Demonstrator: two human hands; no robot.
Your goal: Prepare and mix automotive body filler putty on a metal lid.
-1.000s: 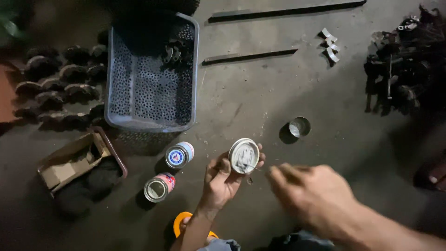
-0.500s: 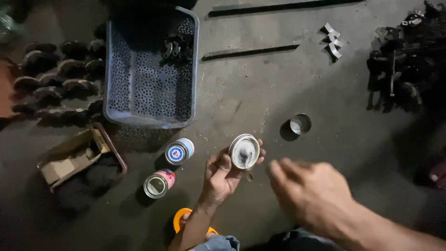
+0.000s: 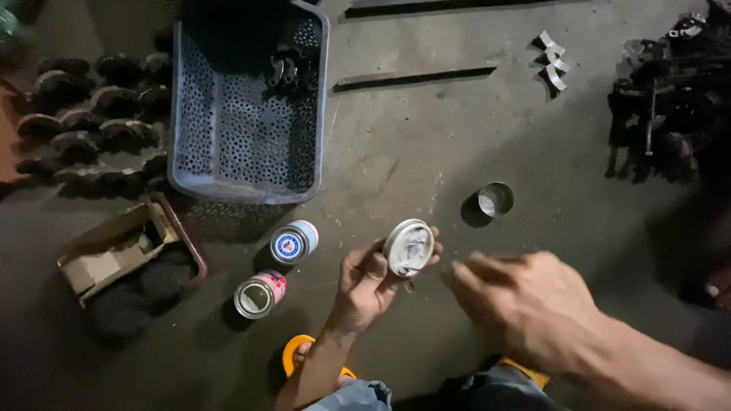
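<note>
Head view: small round tin (image 3: 409,247), open and smeared with pale paste, sits pinched by its rim in the left hand (image 3: 365,285), mouth tilted up toward the camera; likely light, stiff, greasy-slick, best held at the rim. Just right, the right hand (image 3: 525,304) hovers blurred, fingers loosely curled, holding nothing visible.

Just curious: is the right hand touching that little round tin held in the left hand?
Apart. The head view shows dark floor between the blurred right hand and the round tin gripped by the left hand.
</note>
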